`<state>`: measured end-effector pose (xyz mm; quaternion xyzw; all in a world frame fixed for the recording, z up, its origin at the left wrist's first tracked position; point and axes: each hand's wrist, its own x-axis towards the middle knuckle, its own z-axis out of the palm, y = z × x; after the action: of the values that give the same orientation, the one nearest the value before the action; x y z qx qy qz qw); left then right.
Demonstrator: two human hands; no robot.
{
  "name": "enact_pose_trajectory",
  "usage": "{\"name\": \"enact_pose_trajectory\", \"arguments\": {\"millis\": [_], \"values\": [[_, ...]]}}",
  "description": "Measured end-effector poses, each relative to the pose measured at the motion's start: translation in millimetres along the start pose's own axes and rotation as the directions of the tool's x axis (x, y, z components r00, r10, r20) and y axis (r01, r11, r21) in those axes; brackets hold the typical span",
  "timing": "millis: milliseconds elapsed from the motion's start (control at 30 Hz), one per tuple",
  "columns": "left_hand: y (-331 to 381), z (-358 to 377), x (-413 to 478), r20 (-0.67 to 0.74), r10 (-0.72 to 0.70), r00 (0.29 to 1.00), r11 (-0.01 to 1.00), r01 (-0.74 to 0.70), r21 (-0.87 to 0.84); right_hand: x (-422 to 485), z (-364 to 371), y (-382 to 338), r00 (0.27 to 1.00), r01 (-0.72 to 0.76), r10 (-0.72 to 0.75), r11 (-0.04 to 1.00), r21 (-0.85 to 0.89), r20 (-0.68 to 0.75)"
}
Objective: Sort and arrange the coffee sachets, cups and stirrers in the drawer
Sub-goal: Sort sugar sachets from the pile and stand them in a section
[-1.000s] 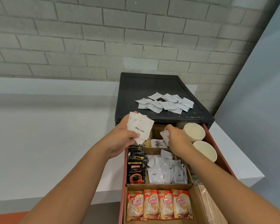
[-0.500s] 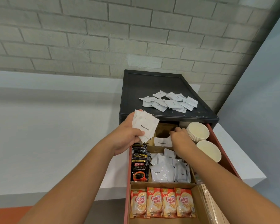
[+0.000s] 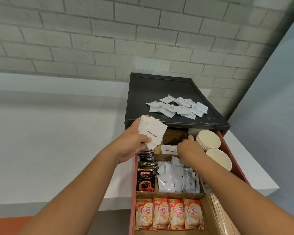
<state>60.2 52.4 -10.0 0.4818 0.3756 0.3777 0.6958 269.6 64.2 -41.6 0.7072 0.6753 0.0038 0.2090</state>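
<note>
Forearms bare right to lower frame edge; left hand, right hand likewise bare.

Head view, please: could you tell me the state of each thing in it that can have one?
Red drawer: pulled open.
Left hand: grips fanned white paper sugar sachets.
Right hand: reaches into rear cardboard compartment; grip unclear.
Nested cream paper cups: tilted, mouths open.
Loose white sachets on black cabinet top: scattered.
Orange Coffee mate sachets: sealed, in a row.
</note>
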Motion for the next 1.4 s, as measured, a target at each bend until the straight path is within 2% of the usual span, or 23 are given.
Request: {"name": "enact_pose_trajectory", "arguments": {"millis": [167, 333, 400, 600, 667, 767, 833, 900, 1000, 1067, 1100, 1167, 1233, 1267, 1300, 1367, 1400], "values": [[-1.2, -1.0, 1.7, 0.001, 0.003, 1.0, 1.0, -0.003, 0.004, -4.4, 4.1, -7.7, 1.0, 0.001, 0.0, 0.999, 0.04, -0.01], [-2.5, -2.0, 2.8, 0.005, 0.008, 1.0, 1.0, -0.008, -0.007, -11.5, 5.0, -14.9, 0.992, 0.111, -0.111, 0.994, 0.003, 0.064], [-3.3, -2.7, 2.9, 0.01, 0.012, 1.0, 1.0, -0.012, -0.015, -13.0, 9.7, -17.9, 0.985, 0.165, -0.164, 0.986, -0.032, 0.051], [-4.9, -3.9, 3.4, 0.009, 0.022, 1.0, 1.0, -0.022, -0.021, -16.0, 20.5, -17.5, 0.989, 0.146, -0.145, 0.989, -0.023, 0.024], [-5.1, -4.1, 3.3, 0.009, 0.02, 1.0, 1.0, -0.02, -0.014, -12.4, 18.8, -15.7, 0.993, 0.113, -0.114, 0.993, 0.029, 0.029], [-4.8, -3.5, 3.2, 0.007, 0.02, 1.0, 1.0, -0.02, -0.007, -6.6, 13.2, -12.7, 0.996, -0.018, 0.041, 0.961, 0.277, -0.08], [-4.2, -2.6, 3.3, 0.003, 0.018, 1.0, 1.0, -0.018, -0.004, -1.2, 8.4, -11.4, 0.99, 0.021, 0.031, 0.934, 0.355, -0.139], [-3.9, -1.9, 3.1, -0.004, 0.015, 1.0, 1.0, -0.015, -0.002, 4.6, 3.9, -9.9, 0.997, 0.041, -0.014, 0.929, 0.368, -0.076], [-3.0, -1.4, 2.2, -0.012, 0.012, 1.0, 1.0, -0.012, -0.013, 10.5, -4.4, -9.9, 0.997, 0.023, -0.043, 0.958, 0.285, 0.063], [-3.0, -1.6, 1.9, -0.014, 0.011, 1.0, 1.0, -0.011, -0.017, 6.8, -8.1, -11.7, 0.997, 0.027, -0.047, 0.953, 0.302, 0.059], [-3.2, -1.7, 1.7, -0.014, 0.01, 1.0, 1.0, -0.011, -0.019, 2.5, -8.7, -12.5, 0.999, 0.034, -0.042, 0.933, 0.358, 0.016], [-3.6, -2.4, 1.7, -0.01, 0.013, 1.0, 1.0, -0.013, -0.029, -10.9, -7.2, -13.4, 0.983, 0.111, -0.014, 0.843, 0.526, -0.185], [-4.1, -3.4, 1.5, -0.001, 0.018, 1.0, 0.999, -0.018, -0.036, -29.1, -8.9, -15.5, 0.911, 0.256, 0.078, 0.665, 0.701, -0.406], [-4.3, -3.6, 1.3, 0.002, 0.022, 1.0, 0.999, -0.022, -0.036, -37.3, -13.6, -16.8, 0.872, 0.328, 0.132, 0.559, 0.762, -0.472], [-4.3, -3.4, 1.0, 0.002, 0.025, 1.0, 0.999, -0.025, -0.036, -42.9, -19.7, -18.5, 0.853, 0.381, 0.17, 0.445, 0.81, -0.494], [-3.6, -2.6, 0.5, -0.001, 0.034, 0.999, 0.999, -0.034, -0.034, -45.8, -33.4, -21.4, 0.869, 0.415, 0.185, 0.231, 0.88, -0.458], [-3.4, -2.4, 0.4, -0.005, 0.039, 0.999, 0.999, -0.039, -0.027, -44.8, -39.5, -22.6, 0.888, 0.399, 0.166, 0.183, 0.899, -0.428]]}}
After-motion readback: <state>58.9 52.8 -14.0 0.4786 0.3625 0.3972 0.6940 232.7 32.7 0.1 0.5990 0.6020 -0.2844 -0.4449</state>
